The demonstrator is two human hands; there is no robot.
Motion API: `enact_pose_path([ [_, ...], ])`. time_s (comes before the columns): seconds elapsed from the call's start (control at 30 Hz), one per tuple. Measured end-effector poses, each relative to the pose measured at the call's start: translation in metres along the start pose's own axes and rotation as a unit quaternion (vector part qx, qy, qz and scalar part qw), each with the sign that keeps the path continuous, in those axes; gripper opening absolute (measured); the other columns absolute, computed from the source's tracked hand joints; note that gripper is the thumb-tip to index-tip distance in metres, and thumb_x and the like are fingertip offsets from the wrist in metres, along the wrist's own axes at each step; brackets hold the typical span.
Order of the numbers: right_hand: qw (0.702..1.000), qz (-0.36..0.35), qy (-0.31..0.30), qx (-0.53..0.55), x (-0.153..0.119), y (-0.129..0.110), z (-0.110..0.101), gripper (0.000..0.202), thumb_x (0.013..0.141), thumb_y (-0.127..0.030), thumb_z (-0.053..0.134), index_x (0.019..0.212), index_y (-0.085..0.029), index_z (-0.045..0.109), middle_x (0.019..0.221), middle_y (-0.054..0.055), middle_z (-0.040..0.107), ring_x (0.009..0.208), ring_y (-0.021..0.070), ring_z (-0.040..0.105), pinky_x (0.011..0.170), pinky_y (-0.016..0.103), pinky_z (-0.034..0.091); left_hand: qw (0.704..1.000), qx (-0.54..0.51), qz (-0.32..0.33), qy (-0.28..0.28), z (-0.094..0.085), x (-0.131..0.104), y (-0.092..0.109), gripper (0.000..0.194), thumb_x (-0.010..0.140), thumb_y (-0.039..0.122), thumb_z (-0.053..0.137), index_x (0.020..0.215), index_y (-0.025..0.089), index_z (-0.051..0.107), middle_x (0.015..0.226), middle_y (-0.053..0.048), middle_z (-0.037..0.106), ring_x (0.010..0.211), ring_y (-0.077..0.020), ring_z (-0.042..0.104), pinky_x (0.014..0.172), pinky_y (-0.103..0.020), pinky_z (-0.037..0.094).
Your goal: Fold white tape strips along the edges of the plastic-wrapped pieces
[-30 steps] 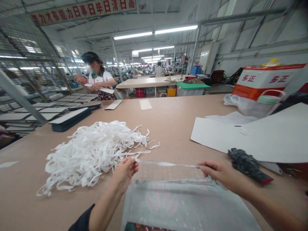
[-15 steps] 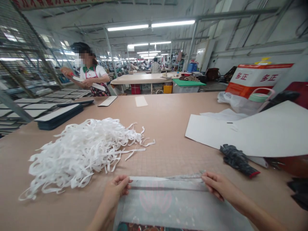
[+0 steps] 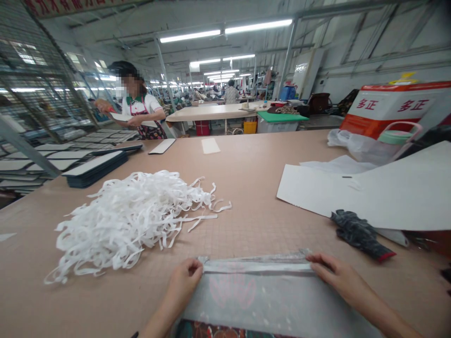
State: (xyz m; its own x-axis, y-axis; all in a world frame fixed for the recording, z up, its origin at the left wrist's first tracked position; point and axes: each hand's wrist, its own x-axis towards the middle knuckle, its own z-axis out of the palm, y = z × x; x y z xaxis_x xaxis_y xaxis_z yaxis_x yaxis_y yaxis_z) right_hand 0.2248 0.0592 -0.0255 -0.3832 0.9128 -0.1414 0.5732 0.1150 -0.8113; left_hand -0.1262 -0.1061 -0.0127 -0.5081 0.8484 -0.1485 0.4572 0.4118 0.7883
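Observation:
A translucent plastic bag [image 3: 260, 293] with a faint pink print lies across the near edge of the table, with dark patterned material showing at its lower end. At the bag's top left corner, my left hand [image 3: 186, 277] pinches the edge between thumb and fingers. My right hand [image 3: 327, 270] grips the top right corner the same way. The bag's upper edge is folded into a band stretched between both hands. A heap of white strips [image 3: 130, 218] lies left of the bag, beyond my left hand.
A dark glove [image 3: 361, 233] and large white sheets [image 3: 373, 188] lie at the right. Stacked boards [image 3: 95, 166] stand at the left table edge [image 3: 31, 195]. A co-worker [image 3: 137, 110] holds a light panel beyond them. A boxed container [image 3: 394, 108] stands back right.
The view has shifted slightly, so the table items sit differently in it. The bag's upper edge now shows a more even folded band between my hands, which still hold its corners.

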Motion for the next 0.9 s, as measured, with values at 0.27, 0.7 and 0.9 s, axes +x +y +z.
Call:
enact_pose_path([
  [0.27, 0.994, -0.044, 0.018, -0.098, 0.001, 0.012, 0.01, 0.021, 0.072, -0.041, 0.048, 0.078, -0.026, 0.062, 0.085, 0.003, 0.067, 0.084, 0.0239, 0.06, 0.077, 0.033, 0.046, 0.992, 0.126, 0.001, -0.011, 0.004, 0.006, -0.006, 0.011, 0.067, 0.019, 0.046, 0.061, 0.017, 0.054, 0.055, 0.001, 0.054, 0.056, -0.0148, 0.05, 0.054, -0.023, 0.031],
  [0.7, 0.991, -0.067, 0.019, -0.118, 0.0, 0.012, 0.013, 0.019, 0.072, -0.037, 0.045, 0.075, -0.025, 0.06, 0.081, 0.003, 0.066, 0.079, 0.0227, 0.061, 0.074, 0.032, 0.047, 0.924, 0.372, 0.086, 0.004, 0.009, -0.006, 0.01, 0.016, 0.079, 0.016, 0.038, 0.075, 0.017, 0.053, 0.076, -0.004, 0.056, 0.072, -0.0174, 0.053, 0.062, -0.026, 0.035],
  [0.9, 0.991, -0.063, 0.022, -0.118, -0.005, 0.006, 0.012, 0.017, 0.075, -0.035, 0.043, 0.078, -0.024, 0.056, 0.081, 0.004, 0.064, 0.077, 0.022, 0.059, 0.073, 0.032, 0.046, 0.826, 0.512, 0.232, -0.038, 0.011, -0.013, 0.018, 0.026, 0.079, 0.004, 0.037, 0.087, 0.018, 0.058, 0.089, -0.006, 0.058, 0.084, -0.0219, 0.052, 0.078, -0.037, 0.037],
])
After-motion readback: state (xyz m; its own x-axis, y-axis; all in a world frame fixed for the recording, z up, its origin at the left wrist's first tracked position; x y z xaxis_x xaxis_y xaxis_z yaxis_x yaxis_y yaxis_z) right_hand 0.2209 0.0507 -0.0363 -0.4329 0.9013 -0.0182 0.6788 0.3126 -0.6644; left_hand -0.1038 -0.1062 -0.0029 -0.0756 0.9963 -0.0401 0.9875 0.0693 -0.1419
